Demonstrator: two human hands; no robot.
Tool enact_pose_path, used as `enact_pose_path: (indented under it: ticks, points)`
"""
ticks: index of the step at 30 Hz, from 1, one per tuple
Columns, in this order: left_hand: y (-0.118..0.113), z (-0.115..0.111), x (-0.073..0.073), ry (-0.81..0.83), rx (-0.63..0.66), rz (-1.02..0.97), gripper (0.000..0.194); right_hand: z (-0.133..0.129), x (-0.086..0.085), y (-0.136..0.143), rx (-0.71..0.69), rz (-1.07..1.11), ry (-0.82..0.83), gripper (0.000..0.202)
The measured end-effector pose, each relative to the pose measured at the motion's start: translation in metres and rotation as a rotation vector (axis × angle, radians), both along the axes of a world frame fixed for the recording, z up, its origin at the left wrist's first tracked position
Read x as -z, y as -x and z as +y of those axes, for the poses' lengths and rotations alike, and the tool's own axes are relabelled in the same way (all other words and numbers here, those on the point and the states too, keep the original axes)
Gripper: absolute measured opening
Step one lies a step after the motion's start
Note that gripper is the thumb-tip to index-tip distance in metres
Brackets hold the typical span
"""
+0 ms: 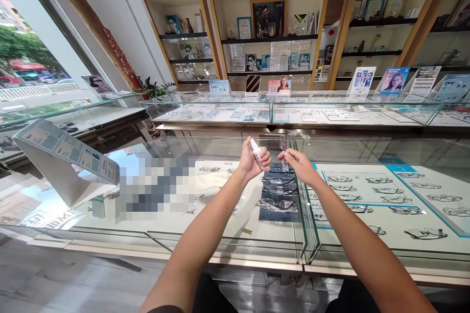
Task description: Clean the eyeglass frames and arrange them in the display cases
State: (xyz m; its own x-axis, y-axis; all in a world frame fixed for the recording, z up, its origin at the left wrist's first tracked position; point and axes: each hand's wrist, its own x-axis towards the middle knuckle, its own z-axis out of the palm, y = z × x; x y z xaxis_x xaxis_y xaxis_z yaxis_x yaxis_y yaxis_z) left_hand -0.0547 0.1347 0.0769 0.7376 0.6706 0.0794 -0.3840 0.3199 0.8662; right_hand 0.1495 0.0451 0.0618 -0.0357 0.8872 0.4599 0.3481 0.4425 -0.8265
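My left hand [251,159] is wrapped round a small white spray bottle [254,146], its nozzle end up. Just to the right, my right hand [298,162] pinches a pair of eyeglasses [282,142] between thumb and fingers. The glasses are held on edge, with a thin dark frame, and the fingers cover part of them. Both hands are above the glass display counter [235,244], close together but apart. A pale cream cloth [210,181] lies left of my left hand.
Rows of eyeglasses [277,205] lie inside the counter, some on a dark blue panel. A tilted sign stand [69,151] stands at the left. Behind is a second glass case [216,113] with cards on top, then wall shelves [270,39].
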Motion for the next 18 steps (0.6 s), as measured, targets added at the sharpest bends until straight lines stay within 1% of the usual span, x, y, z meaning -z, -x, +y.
enact_pose_path:
  ticks: [2, 6, 8, 10, 13, 18]
  points:
    - [-0.004, -0.002, 0.000, -0.090, -0.076, 0.059, 0.082, -0.004, -0.004, 0.003, -0.034, 0.004, 0.008, 0.058]
    - [-0.013, -0.004, 0.006, -0.352, -0.384, 0.272, 0.075, -0.010, -0.009, 0.012, -0.090, -0.008, 0.025, 0.060]
    - [-0.016, -0.005, 0.009, -0.463, -0.475, 0.338, 0.074, -0.013, -0.009, 0.017, -0.111, -0.006, 0.038, 0.060]
    - [-0.017, -0.006, 0.011, -0.528, -0.515, 0.362, 0.074, -0.015, -0.010, 0.022, -0.134, 0.004, 0.060, 0.059]
    - [-0.019, -0.006, 0.013, -0.580, -0.545, 0.367, 0.070, -0.018, -0.010, 0.025, -0.147, 0.016, 0.085, 0.057]
    - [-0.017, -0.008, 0.013, -0.684, -0.554, 0.379, 0.063, -0.012, -0.008, 0.019, -0.115, 0.056, 0.047, 0.055]
